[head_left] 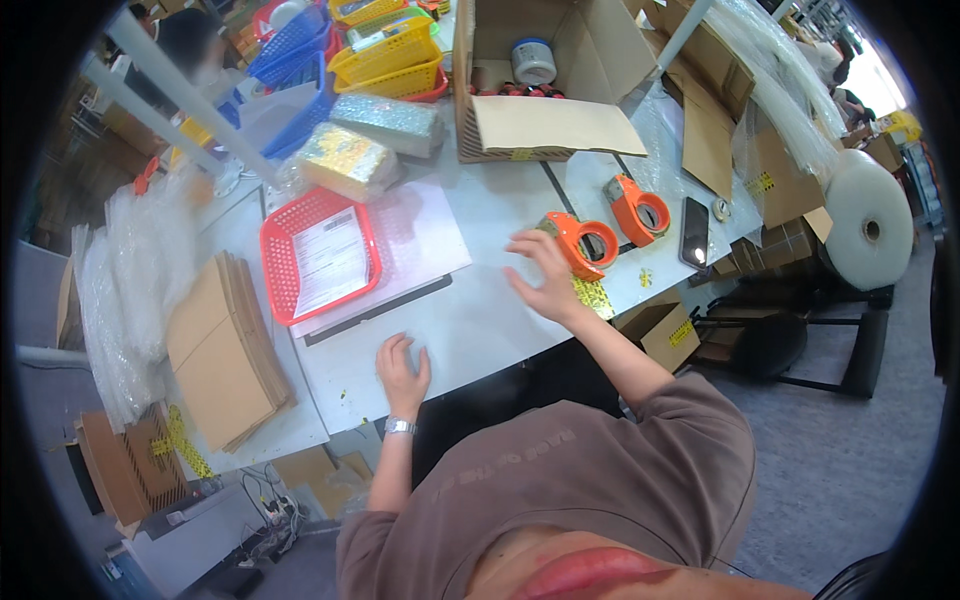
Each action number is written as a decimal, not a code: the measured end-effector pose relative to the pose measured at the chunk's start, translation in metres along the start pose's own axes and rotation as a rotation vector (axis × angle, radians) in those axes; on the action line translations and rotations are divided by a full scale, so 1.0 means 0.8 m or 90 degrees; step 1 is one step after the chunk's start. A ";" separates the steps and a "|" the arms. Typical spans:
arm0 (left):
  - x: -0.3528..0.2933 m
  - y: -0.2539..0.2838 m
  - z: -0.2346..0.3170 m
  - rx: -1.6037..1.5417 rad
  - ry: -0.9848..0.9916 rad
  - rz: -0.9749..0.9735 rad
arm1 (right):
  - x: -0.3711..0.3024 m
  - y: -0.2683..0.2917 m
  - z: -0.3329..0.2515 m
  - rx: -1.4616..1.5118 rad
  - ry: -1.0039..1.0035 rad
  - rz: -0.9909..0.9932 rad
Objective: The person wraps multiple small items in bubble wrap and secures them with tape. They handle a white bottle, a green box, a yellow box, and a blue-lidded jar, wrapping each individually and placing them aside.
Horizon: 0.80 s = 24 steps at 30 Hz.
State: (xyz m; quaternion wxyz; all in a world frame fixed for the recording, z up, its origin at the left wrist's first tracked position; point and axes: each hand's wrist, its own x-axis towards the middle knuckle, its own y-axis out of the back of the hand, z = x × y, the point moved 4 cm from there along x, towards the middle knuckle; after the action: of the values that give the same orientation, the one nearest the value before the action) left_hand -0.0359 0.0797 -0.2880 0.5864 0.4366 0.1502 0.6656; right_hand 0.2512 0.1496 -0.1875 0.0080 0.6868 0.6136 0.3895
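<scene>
My left hand (403, 372) rests at the near edge of the white table (480, 320), fingers slightly curled and apart, holding nothing. Farther right, my right hand (543, 277) hovers or lies over the tabletop with its fingers spread. Just beside its fingertips stands an orange tape dispenser (578, 243), and a second orange tape dispenser (638, 211) is a little farther right. Yellow printed tape (594, 297) hangs by the table edge under the nearer one. Ahead of my left hand, a red plastic basket (372, 270) holds a printed paper sheet (332, 258).
An open cardboard box (560, 125) with a white jar (533, 62) stands at the back. Bubble-wrapped parcels (347, 162) lie left of it, near yellow baskets (388, 65). Flattened cardboard (225, 350) stacks at left. A phone (694, 232) lies right; a large roll (870, 225) is beyond.
</scene>
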 end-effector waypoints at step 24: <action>-0.003 -0.006 0.004 0.122 0.014 0.053 | -0.077 0.059 -0.003 0.165 0.030 -0.115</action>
State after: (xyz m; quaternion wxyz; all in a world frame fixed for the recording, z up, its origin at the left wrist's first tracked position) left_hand -0.0306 0.0778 -0.2903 0.5121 0.4894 0.2013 0.6766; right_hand 0.2928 0.0844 -0.1953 -0.0598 0.6148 0.7180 0.3209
